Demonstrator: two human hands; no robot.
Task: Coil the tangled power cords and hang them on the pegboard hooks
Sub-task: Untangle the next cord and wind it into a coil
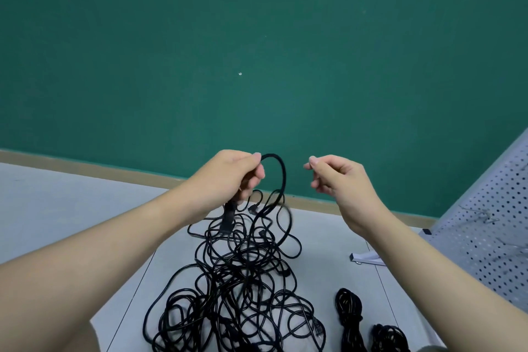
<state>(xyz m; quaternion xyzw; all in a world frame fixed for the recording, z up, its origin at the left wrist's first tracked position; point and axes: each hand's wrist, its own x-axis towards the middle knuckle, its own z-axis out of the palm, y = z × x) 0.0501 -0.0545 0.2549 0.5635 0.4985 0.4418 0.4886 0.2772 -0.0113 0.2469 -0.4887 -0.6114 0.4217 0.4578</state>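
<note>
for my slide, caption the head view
Left hand lifts a cord from the tangled pile; right hand holds nothing.

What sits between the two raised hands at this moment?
In the head view, a loop of black cord arches from the left hand toward the right hand, stopping short; the remaining gap shows only green wall.
</note>
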